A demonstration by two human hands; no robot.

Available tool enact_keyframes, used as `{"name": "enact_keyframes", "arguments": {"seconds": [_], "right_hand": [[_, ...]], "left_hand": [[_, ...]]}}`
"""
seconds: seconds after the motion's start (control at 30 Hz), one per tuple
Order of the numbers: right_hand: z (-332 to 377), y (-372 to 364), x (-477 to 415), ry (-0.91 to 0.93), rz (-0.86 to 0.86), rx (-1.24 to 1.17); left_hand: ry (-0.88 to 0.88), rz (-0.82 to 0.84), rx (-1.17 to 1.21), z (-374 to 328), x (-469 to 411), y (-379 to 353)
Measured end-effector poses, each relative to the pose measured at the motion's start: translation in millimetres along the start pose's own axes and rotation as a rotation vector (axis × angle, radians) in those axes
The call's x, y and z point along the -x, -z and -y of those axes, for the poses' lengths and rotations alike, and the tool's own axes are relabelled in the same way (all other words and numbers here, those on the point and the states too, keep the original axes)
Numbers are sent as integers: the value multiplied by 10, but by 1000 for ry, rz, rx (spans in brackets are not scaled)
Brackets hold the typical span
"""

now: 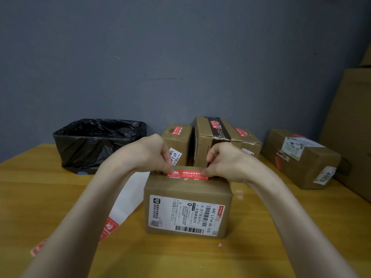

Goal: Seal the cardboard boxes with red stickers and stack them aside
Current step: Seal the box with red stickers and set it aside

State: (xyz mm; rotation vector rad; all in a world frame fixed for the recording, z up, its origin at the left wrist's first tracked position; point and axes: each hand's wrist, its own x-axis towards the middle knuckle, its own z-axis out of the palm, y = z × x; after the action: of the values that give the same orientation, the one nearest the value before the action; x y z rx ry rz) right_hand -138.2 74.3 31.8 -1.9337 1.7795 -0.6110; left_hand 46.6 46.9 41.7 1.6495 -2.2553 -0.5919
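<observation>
Together, hands (188, 157) — sticker (187, 174) — box (187, 205)

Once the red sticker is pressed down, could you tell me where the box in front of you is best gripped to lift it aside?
Probably by its two short ends, one hand from each side. The box lies flat on the table, wider than tall, and both hands already flank it at the red sticker. That keeps fingers off the fresh seal.

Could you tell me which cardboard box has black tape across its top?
The tall box at the back, directly behind the right hand; no other box shows black tape.
</observation>
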Motion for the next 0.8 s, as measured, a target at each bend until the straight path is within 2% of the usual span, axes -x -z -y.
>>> {"name": "enact_keyframes", "arguments": {"seconds": [0.5,0.63,0.73,0.8], "right_hand": [[-17,-8,-1,43,25,117],[-64,42,-2,44,37,67],[-70,25,-17,40,7,-5],[-42,-52,-30,41,-47,28]], "left_hand": [[-15,-21,-140,-26,9,-31],[-6,-37,-131,43,-11,-8],[-20,-107,-44,80,-57,-23],[-22,-160,-33,75,-90,-65]]}}
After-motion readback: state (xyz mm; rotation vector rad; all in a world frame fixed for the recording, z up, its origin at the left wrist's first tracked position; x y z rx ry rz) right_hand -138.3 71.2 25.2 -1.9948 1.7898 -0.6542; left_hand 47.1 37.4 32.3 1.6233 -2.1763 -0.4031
